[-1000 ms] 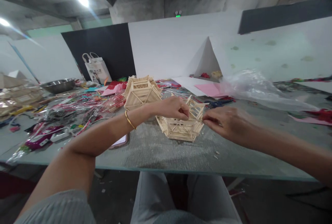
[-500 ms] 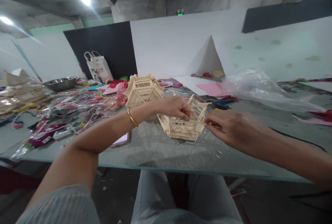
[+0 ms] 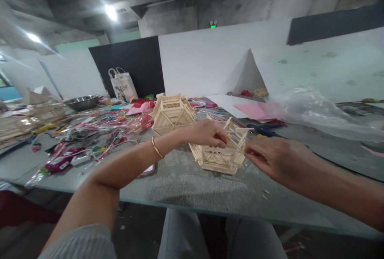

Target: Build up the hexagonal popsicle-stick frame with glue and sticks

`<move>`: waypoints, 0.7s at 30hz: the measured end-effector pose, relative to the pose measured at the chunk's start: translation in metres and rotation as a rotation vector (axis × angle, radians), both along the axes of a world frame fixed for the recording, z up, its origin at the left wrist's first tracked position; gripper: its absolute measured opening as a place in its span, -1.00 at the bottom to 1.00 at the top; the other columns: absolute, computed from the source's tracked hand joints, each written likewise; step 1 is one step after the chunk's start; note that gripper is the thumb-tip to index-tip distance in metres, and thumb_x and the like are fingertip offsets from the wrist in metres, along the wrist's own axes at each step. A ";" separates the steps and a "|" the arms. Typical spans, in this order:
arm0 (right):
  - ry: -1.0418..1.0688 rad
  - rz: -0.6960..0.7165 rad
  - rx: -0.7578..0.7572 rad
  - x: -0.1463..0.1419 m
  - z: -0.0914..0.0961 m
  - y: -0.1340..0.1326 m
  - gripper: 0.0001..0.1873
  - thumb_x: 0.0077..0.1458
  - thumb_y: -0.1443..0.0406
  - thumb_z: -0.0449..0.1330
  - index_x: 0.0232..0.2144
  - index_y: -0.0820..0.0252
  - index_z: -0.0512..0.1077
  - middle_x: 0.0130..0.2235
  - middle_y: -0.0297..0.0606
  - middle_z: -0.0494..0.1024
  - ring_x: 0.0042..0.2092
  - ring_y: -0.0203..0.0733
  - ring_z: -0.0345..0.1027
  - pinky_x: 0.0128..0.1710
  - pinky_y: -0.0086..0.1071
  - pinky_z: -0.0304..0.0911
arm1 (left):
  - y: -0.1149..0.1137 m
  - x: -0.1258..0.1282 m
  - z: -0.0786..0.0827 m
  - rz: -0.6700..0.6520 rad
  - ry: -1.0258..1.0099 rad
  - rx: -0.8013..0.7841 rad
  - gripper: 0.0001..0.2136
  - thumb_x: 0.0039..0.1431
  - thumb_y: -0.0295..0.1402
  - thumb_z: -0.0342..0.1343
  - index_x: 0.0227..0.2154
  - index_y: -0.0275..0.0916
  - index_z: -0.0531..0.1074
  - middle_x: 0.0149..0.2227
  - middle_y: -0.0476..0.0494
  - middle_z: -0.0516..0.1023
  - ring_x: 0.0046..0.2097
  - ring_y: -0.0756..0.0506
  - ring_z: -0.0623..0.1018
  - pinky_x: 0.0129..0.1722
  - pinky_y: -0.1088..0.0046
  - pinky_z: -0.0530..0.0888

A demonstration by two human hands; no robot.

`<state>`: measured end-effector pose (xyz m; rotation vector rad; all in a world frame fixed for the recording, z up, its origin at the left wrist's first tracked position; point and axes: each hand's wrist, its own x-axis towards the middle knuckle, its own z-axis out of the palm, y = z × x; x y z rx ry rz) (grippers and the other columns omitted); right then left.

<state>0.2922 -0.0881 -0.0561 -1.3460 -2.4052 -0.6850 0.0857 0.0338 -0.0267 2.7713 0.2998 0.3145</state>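
A small openwork model of thin wooden sticks (image 3: pixel 218 160) sits on the table in front of me, with several stick points rising from its top. My left hand (image 3: pixel 207 133) reaches over it from the left, fingers curled down onto its upper frame. At the model's right edge, my right hand (image 3: pixel 274 156) has thumb and fingers pinched together; whatever lies between the fingertips is too small to make out. Just behind and to the left stands a second wooden stick model (image 3: pixel 172 115), touched by neither hand.
Dark blue-handled scissors (image 3: pixel 267 128) lie behind my right hand. A phone (image 3: pixel 148 170) is partly under my left forearm. A purple glue gun (image 3: pixel 64 160) and plastic-wrapped materials crowd the left, near a metal bowl (image 3: pixel 81 102). Clear plastic sheeting (image 3: pixel 312 109) lies at right.
The whole view has shifted, so the table and models appear slightly lower and further right. Both hands keep nearly the same places at the model.
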 end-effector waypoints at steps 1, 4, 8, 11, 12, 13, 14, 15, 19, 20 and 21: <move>-0.003 0.014 0.032 0.001 -0.002 0.001 -0.72 0.22 0.31 -0.08 -0.47 0.16 0.34 -0.51 -0.29 0.40 -0.50 -0.15 0.30 -0.50 -0.33 -0.01 | -0.003 -0.001 0.000 0.019 -0.021 0.043 -0.90 0.09 -0.45 0.15 -0.36 -0.29 0.57 -0.39 -0.05 0.61 -0.35 0.03 0.52 -0.30 0.54 0.35; -0.010 0.062 0.096 0.005 -0.009 0.003 -0.73 0.21 0.34 -0.08 -0.46 0.15 0.35 -0.52 -0.30 0.39 -0.52 -0.15 0.31 -0.52 -0.33 0.01 | -0.013 -0.007 -0.001 0.061 -0.097 0.187 -0.91 0.12 -0.44 0.16 -0.37 -0.28 0.56 -0.37 -0.06 0.61 -0.30 0.00 0.51 -0.20 0.49 0.36; 0.013 0.096 0.102 0.007 -0.013 0.006 -0.73 0.19 0.38 -0.09 -0.49 0.15 0.32 -0.53 -0.30 0.38 -0.52 -0.16 0.32 -0.51 -0.30 0.10 | -0.022 -0.019 -0.004 0.111 -0.189 0.283 -0.87 0.18 -0.40 0.13 -0.30 -0.31 0.56 -0.33 -0.11 0.62 -0.25 -0.03 0.51 -0.12 0.45 0.36; 0.001 0.085 0.045 0.004 -0.008 0.007 -0.73 0.20 0.36 -0.08 -0.50 0.15 0.32 -0.51 -0.28 0.40 -0.51 -0.14 0.33 -0.52 -0.28 0.18 | -0.023 -0.028 -0.008 0.178 -0.235 0.299 -0.84 0.21 -0.37 0.09 -0.25 -0.27 0.55 -0.30 -0.11 0.61 -0.21 -0.04 0.52 -0.07 0.43 0.37; -0.006 0.084 0.029 0.002 -0.005 0.007 -0.72 0.20 0.37 -0.07 -0.50 0.16 0.33 -0.51 -0.27 0.41 -0.51 -0.14 0.34 -0.53 -0.27 0.22 | -0.023 -0.031 -0.010 0.208 -0.246 0.297 -0.84 0.22 -0.36 0.08 -0.24 -0.25 0.55 -0.27 -0.11 0.61 -0.18 -0.05 0.53 -0.06 0.43 0.37; -0.014 0.078 0.019 0.000 -0.003 0.007 -0.71 0.20 0.37 -0.08 -0.50 0.16 0.34 -0.51 -0.26 0.41 -0.51 -0.12 0.34 -0.53 -0.25 0.25 | -0.022 -0.033 -0.011 0.241 -0.255 0.295 -0.83 0.22 -0.34 0.08 -0.23 -0.24 0.55 -0.24 -0.12 0.61 -0.16 -0.06 0.52 -0.05 0.42 0.37; -0.020 0.074 0.011 -0.002 0.000 0.007 -0.70 0.20 0.38 -0.08 -0.51 0.15 0.35 -0.51 -0.26 0.41 -0.51 -0.11 0.35 -0.54 -0.22 0.27 | -0.020 -0.036 -0.013 0.276 -0.264 0.292 -0.82 0.23 -0.33 0.07 -0.23 -0.23 0.54 -0.22 -0.13 0.61 -0.14 -0.07 0.52 -0.04 0.40 0.37; -0.020 0.075 0.016 -0.004 0.001 0.007 -0.69 0.19 0.39 -0.09 -0.52 0.15 0.35 -0.52 -0.25 0.41 -0.51 -0.10 0.34 -0.54 -0.21 0.29 | -0.019 -0.038 -0.014 0.306 -0.273 0.289 -0.82 0.23 -0.32 0.06 -0.23 -0.23 0.54 -0.22 -0.13 0.60 -0.13 -0.08 0.52 -0.04 0.39 0.38; -0.009 0.066 0.049 -0.003 -0.006 0.007 -0.68 0.17 0.42 -0.08 -0.48 0.11 0.40 -0.50 -0.26 0.43 -0.49 -0.09 0.37 -0.57 -0.21 0.34 | -0.014 -0.044 -0.020 0.371 -0.276 0.240 -0.81 0.24 -0.32 0.04 -0.24 -0.26 0.53 -0.21 -0.16 0.60 -0.11 -0.10 0.52 -0.05 0.37 0.40; 0.006 0.060 0.070 -0.001 -0.011 0.007 -0.68 0.18 0.42 -0.08 -0.46 0.09 0.41 -0.48 -0.26 0.44 -0.47 -0.09 0.39 -0.57 -0.23 0.35 | -0.013 -0.045 -0.021 0.380 -0.276 0.221 -0.81 0.23 -0.33 0.05 -0.24 -0.26 0.53 -0.20 -0.17 0.60 -0.11 -0.10 0.53 -0.04 0.37 0.40; 0.022 0.049 0.093 0.002 -0.015 0.007 -0.68 0.19 0.40 -0.08 -0.44 0.07 0.43 -0.44 -0.26 0.47 -0.44 -0.09 0.41 -0.56 -0.24 0.36 | -0.013 -0.047 -0.022 0.390 -0.280 0.203 -0.82 0.23 -0.34 0.05 -0.24 -0.27 0.53 -0.19 -0.17 0.61 -0.11 -0.10 0.53 -0.03 0.37 0.40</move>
